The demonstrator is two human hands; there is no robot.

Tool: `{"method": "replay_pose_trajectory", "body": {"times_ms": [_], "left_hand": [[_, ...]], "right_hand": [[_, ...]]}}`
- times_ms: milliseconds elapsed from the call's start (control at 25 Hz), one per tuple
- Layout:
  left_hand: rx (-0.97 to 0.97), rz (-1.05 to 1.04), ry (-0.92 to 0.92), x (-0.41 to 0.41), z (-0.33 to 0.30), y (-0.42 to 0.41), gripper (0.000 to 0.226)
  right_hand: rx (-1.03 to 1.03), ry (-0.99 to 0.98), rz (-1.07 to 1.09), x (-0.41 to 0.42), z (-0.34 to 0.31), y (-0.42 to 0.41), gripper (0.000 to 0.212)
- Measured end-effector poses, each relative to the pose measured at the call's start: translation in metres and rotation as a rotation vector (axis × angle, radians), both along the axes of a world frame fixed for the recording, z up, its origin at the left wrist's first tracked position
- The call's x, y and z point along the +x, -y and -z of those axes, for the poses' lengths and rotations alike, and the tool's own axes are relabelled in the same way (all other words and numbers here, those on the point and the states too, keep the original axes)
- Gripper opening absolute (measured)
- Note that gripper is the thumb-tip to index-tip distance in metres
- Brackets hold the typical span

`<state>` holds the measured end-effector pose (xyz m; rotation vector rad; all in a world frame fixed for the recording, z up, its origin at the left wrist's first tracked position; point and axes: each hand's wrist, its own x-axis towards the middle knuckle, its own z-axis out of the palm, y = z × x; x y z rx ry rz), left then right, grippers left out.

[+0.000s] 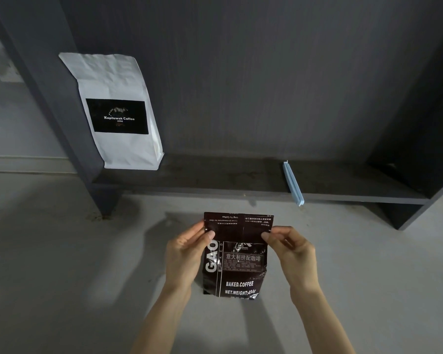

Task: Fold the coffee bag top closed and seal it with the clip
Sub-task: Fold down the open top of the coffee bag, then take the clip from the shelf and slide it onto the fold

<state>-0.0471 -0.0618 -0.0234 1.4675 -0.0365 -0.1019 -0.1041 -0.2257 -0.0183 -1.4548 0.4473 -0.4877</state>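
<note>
Head view: the dark brown coffee bag (234, 261) is held upright above the floor (62, 264), with the left hand (186, 254) pinching its upper left edge and the right hand (290, 247) pinching its upper right edge. The top flap (238, 226), between the fingers (210, 235), shows inverted print, so the fold appears begun. Sealing is not yet done: the blue clip (293, 183) lies untouched on the low shelf (215, 180), beyond the right-hand fingers and well apart.

Open floor (62, 264) leads to the clip (293, 183); shelf wall (407, 154) crowds right.
</note>
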Motion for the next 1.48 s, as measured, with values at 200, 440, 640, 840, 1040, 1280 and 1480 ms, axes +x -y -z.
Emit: {"method": "replay_pose_trajectory", "body": {"times_ms": [200, 440, 640, 840, 1040, 1280, 1480], "left_hand": [[0.070, 0.046, 0.063, 0.001, -0.002, -0.005, 0.035], [0.111, 0.073, 0.088, 0.005, -0.004, -0.008, 0.041], [0.083, 0.071, 0.069, 0.009, -0.003, -0.004, 0.043], [0.080, 0.082, 0.078, 0.008, -0.005, -0.002, 0.042], [0.091, 0.098, 0.076, 0.008, -0.005, -0.004, 0.041], [0.091, 0.129, 0.102, 0.003, -0.008, -0.006, 0.042], [0.111, 0.149, 0.125, 0.002, -0.010, -0.006, 0.036]], "right_hand": [[-0.072, -0.016, -0.097, 0.000, -0.003, 0.007, 0.018], [-0.227, 0.003, 0.183, 0.007, -0.021, 0.045, 0.013], [-0.376, -0.320, 0.201, 0.037, -0.021, 0.083, 0.043], [-0.593, -0.427, 0.142, 0.058, -0.017, 0.077, 0.052], [-0.707, -0.343, 0.175, 0.063, -0.011, 0.071, 0.031], [-0.706, -0.299, 0.248, 0.063, -0.002, 0.080, 0.024], [-0.651, -0.274, 0.252, 0.057, -0.001, 0.082, 0.025]]}}
